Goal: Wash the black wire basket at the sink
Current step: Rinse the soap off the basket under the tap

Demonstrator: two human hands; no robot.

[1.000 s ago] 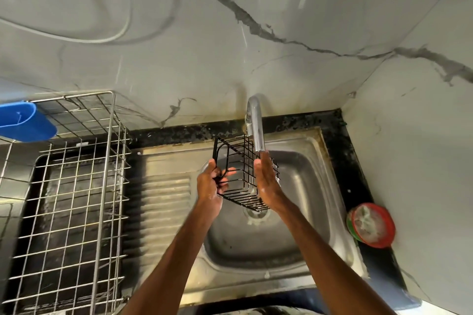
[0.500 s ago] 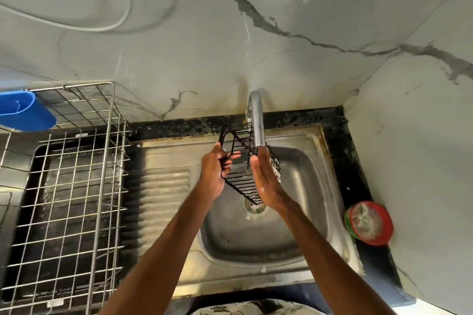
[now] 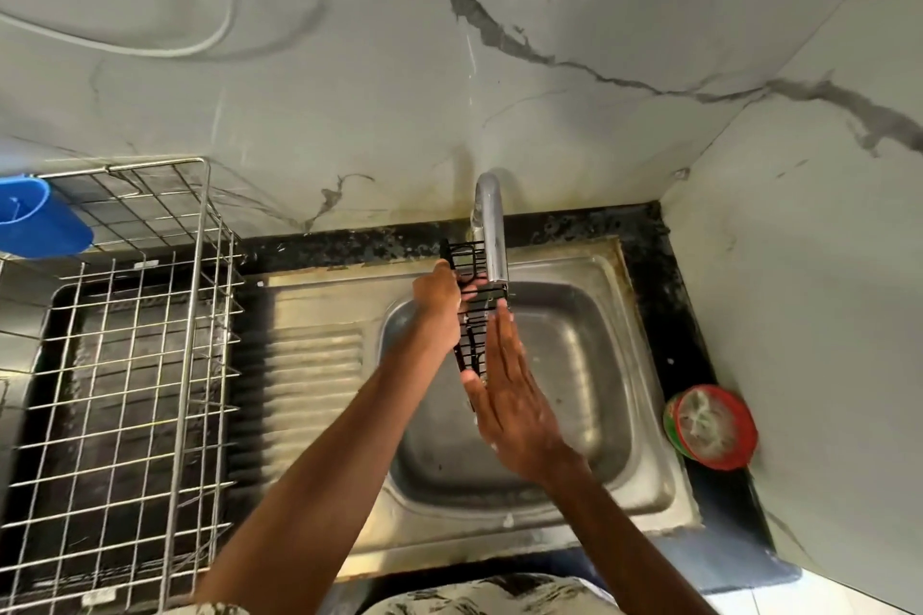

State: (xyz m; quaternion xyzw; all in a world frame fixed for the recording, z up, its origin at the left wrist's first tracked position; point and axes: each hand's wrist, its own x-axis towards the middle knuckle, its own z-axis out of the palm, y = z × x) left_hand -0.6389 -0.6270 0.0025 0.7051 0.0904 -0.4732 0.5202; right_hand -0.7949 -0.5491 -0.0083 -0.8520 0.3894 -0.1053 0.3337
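Observation:
The black wire basket (image 3: 472, 315) is turned nearly edge-on over the steel sink (image 3: 589, 355), just under the chrome tap (image 3: 492, 235). My left hand (image 3: 439, 310) grips the basket's left side with curled fingers. My right hand (image 3: 509, 395) lies flat with straight fingers against the basket's right side, and it looks wet. Much of the basket is hidden between my two hands.
A steel wire dish rack (image 3: 125, 365) stands on the left with a blue plastic cup (image 3: 40, 220) hooked on its back corner. A red and green round tub (image 3: 711, 427) sits on the black counter at the right. Marble walls close the corner behind.
The basket has turned from open-side-up to nearly edge-on and risen toward the tap. My right hand slid down its side and straightened flat.

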